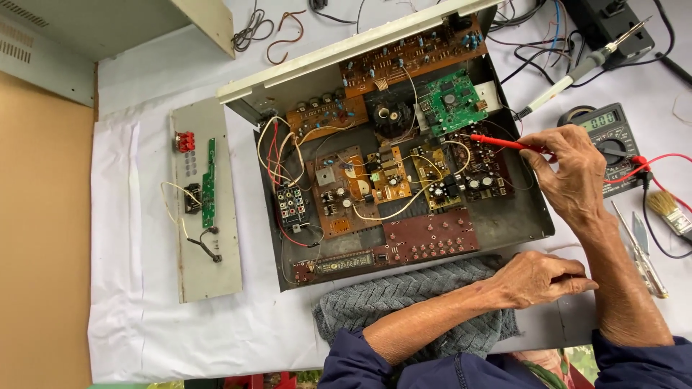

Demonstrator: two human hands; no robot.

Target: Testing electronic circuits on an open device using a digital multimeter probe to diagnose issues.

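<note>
An open amplifier chassis [520, 222] lies on white cloth, filled with brown circuit boards and one green board [453, 101]. My right hand [569, 169] pinches a red test probe [497, 142], whose tip rests on a dark board at the right of the chassis. The probe's red lead runs to a grey multimeter [602, 133] just beyond the hand. My left hand [540, 277] rests with fingers curled at the chassis' front right edge, beside a grey knitted towel [404, 299]. Nothing shows in that hand.
A detached grey panel [205, 216] with a small green board and red terminals lies to the left. A soldering iron [577, 72] and tangled wires sit at the back right. A brush [667, 209] and a screwdriver [641, 256] lie at the right edge.
</note>
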